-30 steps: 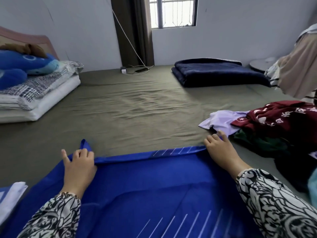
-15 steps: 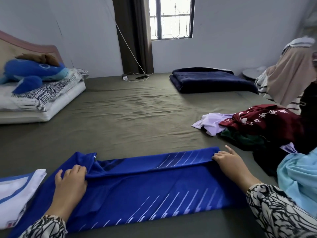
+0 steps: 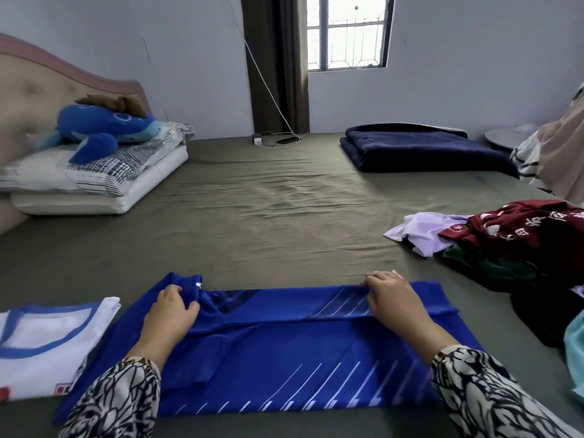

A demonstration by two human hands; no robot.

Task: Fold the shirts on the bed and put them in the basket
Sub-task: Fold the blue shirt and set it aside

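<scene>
My left hand (image 3: 172, 314) is curling its fingers (image 3: 177, 292) around bunched fabric near the collar of the blue shirt (image 3: 284, 349), and my right hand (image 3: 395, 298) is pinching the folded far edge. The shirt is lying flat on the bed (image 3: 268, 216) in front of me. A folded white shirt (image 3: 47, 346) is lying just left, and unfolded clothes (image 3: 518, 245) are piled at right.

I'm in a home bedroom: a wide bed (image 3: 252, 216) with padded headboard (image 3: 38, 90), stacked pillows (image 3: 94, 184) (plush toy (image 3: 104, 124) on top), curtained window (image 3: 347, 33).
</scene>
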